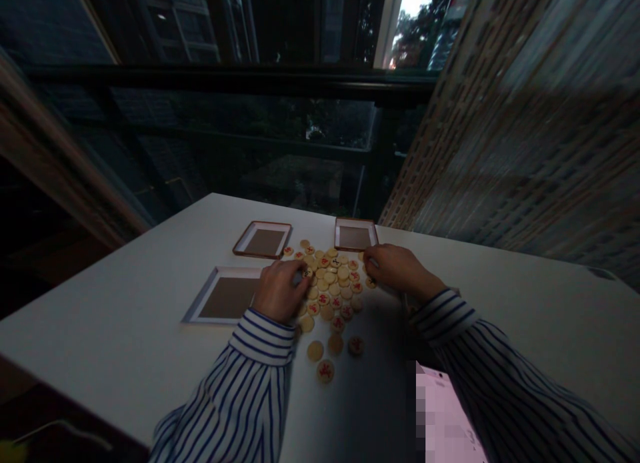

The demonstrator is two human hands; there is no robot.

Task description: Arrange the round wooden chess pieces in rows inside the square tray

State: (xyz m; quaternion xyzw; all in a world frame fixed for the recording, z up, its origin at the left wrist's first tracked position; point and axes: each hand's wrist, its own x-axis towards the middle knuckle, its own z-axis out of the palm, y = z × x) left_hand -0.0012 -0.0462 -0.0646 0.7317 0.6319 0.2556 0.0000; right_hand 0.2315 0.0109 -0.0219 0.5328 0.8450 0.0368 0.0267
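Note:
Round wooden xiangqi pieces (330,276) lie in a loose pile on the white table, several face up with red characters and others blank side up. At the pile's left edge, my left hand (281,288) is closed, its thumb and fingertips on a xiangqi piece with a black character (307,273). Across the pile, my right hand (397,266) has its fingers curled down at the right edge. A dark-marked piece (371,282) lies just below those fingers. Whatever is under the right fingertips is mostly hidden.
Two shallow brown-rimmed trays (263,255) (356,249) sit behind the pile. A larger white-walled box part (193,311) stands at left, partly behind my left hand. A pink, partly pixelated screen (445,416) shows at lower right. Beyond the white table (150,276) are a railing and windows.

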